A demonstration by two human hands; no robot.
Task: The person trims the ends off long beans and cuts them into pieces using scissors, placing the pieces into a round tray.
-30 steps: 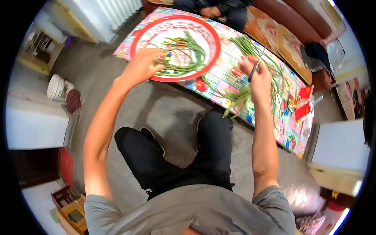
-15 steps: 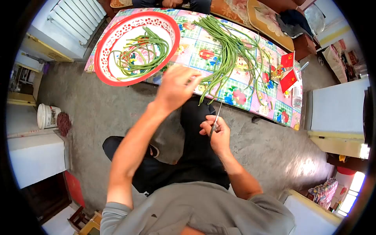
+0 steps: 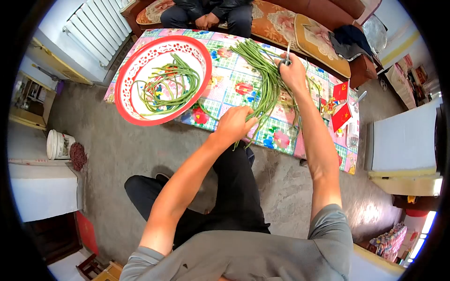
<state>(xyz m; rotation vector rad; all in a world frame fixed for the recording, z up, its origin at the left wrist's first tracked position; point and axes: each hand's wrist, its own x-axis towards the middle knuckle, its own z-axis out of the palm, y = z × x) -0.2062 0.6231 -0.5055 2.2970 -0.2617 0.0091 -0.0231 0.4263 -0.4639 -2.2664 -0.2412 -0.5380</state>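
My left hand (image 3: pixel 234 125) is closed at the near end of a pile of long green beans (image 3: pixel 265 77) on the table; its fingertips meet the beans. Farther right, my right hand (image 3: pixel 293 71) holds scissors (image 3: pixel 287 56) with the blades pointing away from me, beside the far part of the pile. A red-rimmed basin (image 3: pixel 123 105) with a white patterned inside stands on the left part of the table, and more green beans (image 3: pixel 187 82) lie coiled in it.
A flowered cloth covers the table (image 3: pixel 225 86). Two small red flags (image 3: pixel 341 117) and a glass (image 3: pixel 352 139) stand at its right end. Another person's hands (image 3: pixel 206 21) rest together by the sofa (image 3: pixel 276 23). A white bucket (image 3: pixel 58 145) is on the floor.
My left hand has gone from over the basin to the near end of the beans. My right hand with the scissors dropped near my knee, then rose to the pile's far right.
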